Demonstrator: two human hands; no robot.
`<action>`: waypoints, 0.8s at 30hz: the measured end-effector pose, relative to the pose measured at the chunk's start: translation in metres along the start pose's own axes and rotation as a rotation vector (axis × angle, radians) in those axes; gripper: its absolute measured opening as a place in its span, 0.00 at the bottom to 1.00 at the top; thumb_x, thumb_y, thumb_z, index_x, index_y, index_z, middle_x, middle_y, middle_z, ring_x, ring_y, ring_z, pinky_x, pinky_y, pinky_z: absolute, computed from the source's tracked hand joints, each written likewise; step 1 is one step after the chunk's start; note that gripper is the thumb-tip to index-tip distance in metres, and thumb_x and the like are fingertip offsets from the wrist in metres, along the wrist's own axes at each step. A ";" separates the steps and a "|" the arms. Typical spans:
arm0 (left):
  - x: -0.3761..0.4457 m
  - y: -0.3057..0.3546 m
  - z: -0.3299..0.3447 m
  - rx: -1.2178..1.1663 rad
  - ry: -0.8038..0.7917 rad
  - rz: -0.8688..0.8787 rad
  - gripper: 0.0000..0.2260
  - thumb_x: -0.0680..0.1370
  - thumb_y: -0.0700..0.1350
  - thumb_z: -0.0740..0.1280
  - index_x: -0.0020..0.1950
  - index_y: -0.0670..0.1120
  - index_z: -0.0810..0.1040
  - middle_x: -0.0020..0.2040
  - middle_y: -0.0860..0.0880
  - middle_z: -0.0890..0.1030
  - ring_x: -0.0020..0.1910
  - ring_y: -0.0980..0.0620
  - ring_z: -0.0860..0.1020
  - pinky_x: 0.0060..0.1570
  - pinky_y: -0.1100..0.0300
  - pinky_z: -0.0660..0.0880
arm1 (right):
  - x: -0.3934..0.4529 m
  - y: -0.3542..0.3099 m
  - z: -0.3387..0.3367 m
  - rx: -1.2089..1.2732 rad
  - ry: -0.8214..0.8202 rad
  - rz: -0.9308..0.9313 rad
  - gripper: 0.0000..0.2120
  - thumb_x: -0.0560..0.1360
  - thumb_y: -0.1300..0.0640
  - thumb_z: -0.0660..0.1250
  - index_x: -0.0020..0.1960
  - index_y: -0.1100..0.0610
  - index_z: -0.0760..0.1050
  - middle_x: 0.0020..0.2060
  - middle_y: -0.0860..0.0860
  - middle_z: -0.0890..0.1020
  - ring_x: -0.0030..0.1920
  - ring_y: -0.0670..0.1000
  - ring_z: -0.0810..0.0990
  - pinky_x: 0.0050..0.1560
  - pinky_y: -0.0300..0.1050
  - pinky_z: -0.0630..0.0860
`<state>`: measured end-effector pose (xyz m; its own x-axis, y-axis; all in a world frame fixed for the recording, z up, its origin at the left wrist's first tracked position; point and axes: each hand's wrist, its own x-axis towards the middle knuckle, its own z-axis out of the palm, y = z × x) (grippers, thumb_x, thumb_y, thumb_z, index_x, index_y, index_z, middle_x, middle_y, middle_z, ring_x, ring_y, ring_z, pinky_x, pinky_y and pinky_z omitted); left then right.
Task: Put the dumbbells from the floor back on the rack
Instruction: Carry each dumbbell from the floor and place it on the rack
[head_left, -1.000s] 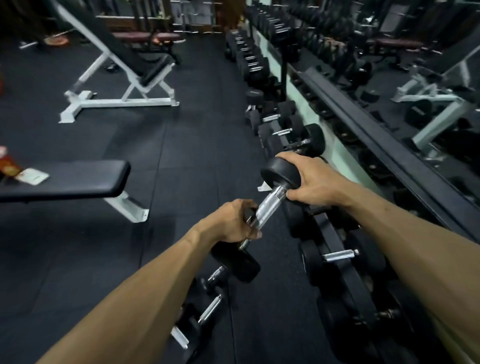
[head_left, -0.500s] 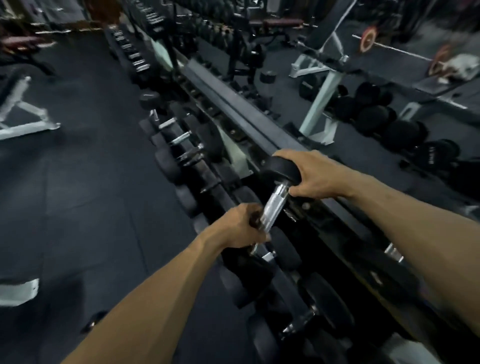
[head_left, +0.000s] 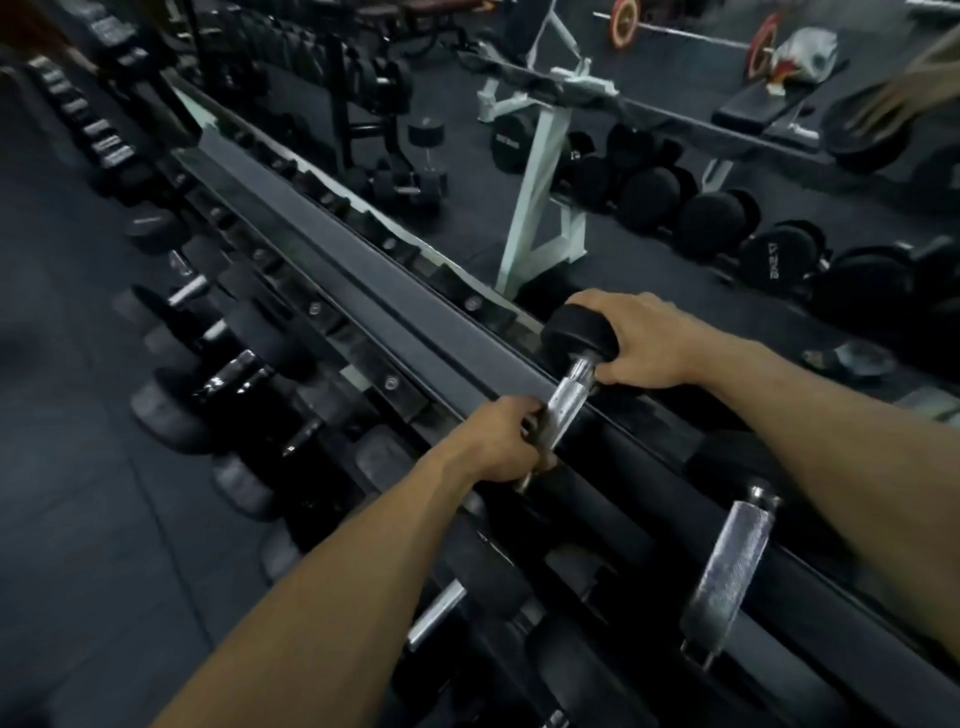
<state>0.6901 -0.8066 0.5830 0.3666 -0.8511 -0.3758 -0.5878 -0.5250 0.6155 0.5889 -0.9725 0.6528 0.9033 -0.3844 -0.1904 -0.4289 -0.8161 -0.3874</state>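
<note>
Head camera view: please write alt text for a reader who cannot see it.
Two bare hands hold one dumbbell over a long dumbbell rack: the left hand grips its knurled handle, the right hand its far black head. Other dumbbells lie on the rack's lower tier.

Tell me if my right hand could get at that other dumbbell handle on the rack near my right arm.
Probably yes. The handle lies exposed on the rack beside the right forearm, nothing covering it. But the right hand grips the held dumbbell and must let go first.
</note>
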 end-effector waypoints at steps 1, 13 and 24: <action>0.008 -0.004 0.004 0.007 -0.012 -0.016 0.25 0.73 0.49 0.73 0.67 0.49 0.72 0.58 0.49 0.78 0.52 0.50 0.76 0.53 0.56 0.74 | 0.007 0.008 0.007 0.006 -0.010 0.009 0.25 0.65 0.55 0.72 0.59 0.42 0.70 0.46 0.46 0.81 0.47 0.53 0.81 0.53 0.55 0.78; 0.014 -0.022 -0.005 -0.038 -0.025 -0.066 0.27 0.74 0.53 0.73 0.71 0.50 0.71 0.64 0.50 0.77 0.60 0.50 0.77 0.61 0.55 0.73 | 0.048 0.009 0.021 -0.058 -0.135 0.101 0.33 0.70 0.53 0.73 0.69 0.43 0.62 0.45 0.51 0.79 0.43 0.54 0.81 0.47 0.54 0.81; -0.058 -0.053 -0.033 -0.061 0.205 -0.140 0.26 0.75 0.60 0.68 0.69 0.51 0.71 0.58 0.51 0.78 0.57 0.51 0.77 0.58 0.56 0.73 | 0.039 -0.080 0.025 -0.364 0.005 -0.195 0.39 0.74 0.43 0.68 0.78 0.51 0.54 0.75 0.56 0.62 0.73 0.60 0.63 0.72 0.59 0.62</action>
<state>0.7238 -0.7291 0.5949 0.5837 -0.7479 -0.3162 -0.4784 -0.6314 0.6103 0.6579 -0.9111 0.6539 0.9678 -0.2089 -0.1402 -0.2204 -0.9728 -0.0717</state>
